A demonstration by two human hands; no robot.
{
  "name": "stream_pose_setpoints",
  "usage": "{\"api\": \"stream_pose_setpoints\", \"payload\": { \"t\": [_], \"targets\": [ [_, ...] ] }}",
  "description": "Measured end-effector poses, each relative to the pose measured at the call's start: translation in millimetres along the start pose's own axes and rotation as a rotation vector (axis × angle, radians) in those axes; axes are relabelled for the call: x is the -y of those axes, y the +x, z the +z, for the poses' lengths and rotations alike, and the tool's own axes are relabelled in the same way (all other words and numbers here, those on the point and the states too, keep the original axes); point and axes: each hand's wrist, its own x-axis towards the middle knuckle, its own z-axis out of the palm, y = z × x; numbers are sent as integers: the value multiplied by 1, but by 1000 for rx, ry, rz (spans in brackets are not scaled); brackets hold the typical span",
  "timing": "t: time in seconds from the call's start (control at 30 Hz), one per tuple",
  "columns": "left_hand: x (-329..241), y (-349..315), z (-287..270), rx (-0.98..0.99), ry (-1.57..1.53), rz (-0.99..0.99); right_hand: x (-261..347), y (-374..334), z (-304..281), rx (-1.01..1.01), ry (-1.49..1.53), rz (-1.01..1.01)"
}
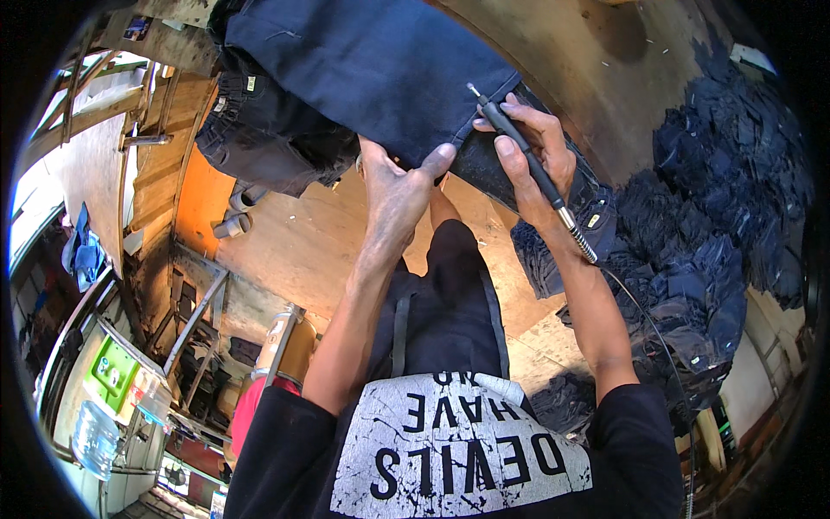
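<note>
A dark blue denim trouser leg (372,69) is spread out before me, with a stitched hem along its right end. My left hand (398,182) pinches the near corner of that hem, thumb on top and fingers beneath. In my right hand (536,156) is a black pen-shaped rotary handpiece (527,151), gripped between thumb and fingers. Its small metal tip points up and left, over the cloth close to the hem; whether it touches the cloth I cannot tell. A thin cable runs from its spring end down past my right forearm.
Folded dark shorts (268,130) with an elastic waist lie at the left of the denim. Large heaps of dark garments (709,190) fill the right side. Sandals (233,225) rest on the wooden floor (285,259). A clear water jug (95,437) stands lower left.
</note>
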Motion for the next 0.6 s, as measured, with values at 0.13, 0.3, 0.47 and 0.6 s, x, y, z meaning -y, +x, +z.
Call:
{"api": "stream_pose_setpoints", "payload": {
  "t": [0.13, 0.3, 0.47, 0.6],
  "targets": [
    [4, 7, 25, -111, -192, 72, 1, -5, 2, -111, 225, 119],
    [25, 16, 29, -289, 200, 264, 5, -8, 2, -136, 275, 181],
    [11, 6, 1, -126, 363, 182, 14, -16, -18, -157, -140, -14],
    [-3, -11, -19, 6, 341, 18, 9, -17, -21, -82, -191, -101]
  ]
}}
